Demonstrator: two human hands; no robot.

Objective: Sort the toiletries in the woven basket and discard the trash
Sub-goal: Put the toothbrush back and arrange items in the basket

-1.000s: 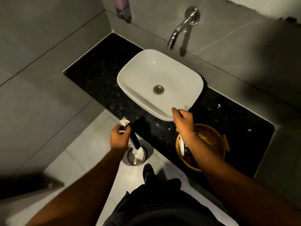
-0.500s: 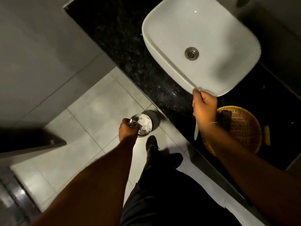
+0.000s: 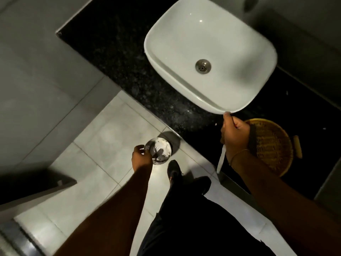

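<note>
Left hand [image 3: 141, 157], lower centre of frame: fingers loosely spread, nothing gripped, at the rim of a small round metal mesh bin [image 3: 160, 151] holding white crumpled trash, on the pale tiled floor [image 3: 103, 145]. Right hand [image 3: 234, 134], right of centre: closed around a thin white stick-like item [image 3: 221, 159], identity unclear. Round woven straw basket [image 3: 271, 146] just behind it on the black speckled stone table [image 3: 129, 67], beside the white ceramic basin [image 3: 230, 43].

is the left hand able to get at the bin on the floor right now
Probably yes: the left hand already hangs at the rim of the small bin, its top is open, and nothing lies between them.
</note>
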